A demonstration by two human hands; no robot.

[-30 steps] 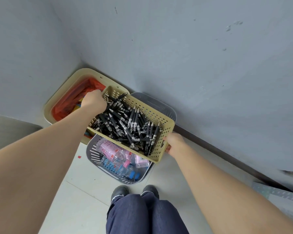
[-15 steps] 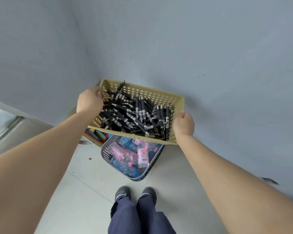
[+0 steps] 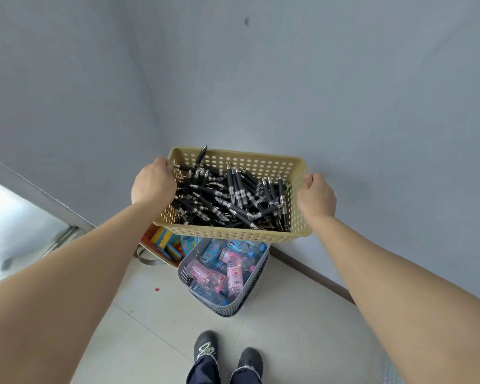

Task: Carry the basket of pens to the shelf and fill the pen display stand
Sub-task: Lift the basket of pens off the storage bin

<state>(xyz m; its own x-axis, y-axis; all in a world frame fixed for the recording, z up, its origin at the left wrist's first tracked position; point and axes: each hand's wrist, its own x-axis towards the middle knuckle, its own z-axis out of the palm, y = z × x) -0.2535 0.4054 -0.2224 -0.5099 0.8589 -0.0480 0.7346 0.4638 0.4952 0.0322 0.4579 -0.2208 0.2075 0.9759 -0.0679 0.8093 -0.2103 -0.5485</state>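
Tiled floor (image 3: 302,314) meets grey walls (image 3: 344,92) in a corner; above the grey bin (image 3: 182,270) the basket (image 3: 261,164) of pens (image 3: 227,200) is held, long axis left-to-right; fingers (image 3: 311,178) of left hand (image 3: 153,184) and right hand (image 3: 316,196) grip its short ends.

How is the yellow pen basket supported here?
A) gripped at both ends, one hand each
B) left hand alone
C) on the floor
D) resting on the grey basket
A: the left hand and right hand each grip an end of the yellow basket, up above the grey basket.
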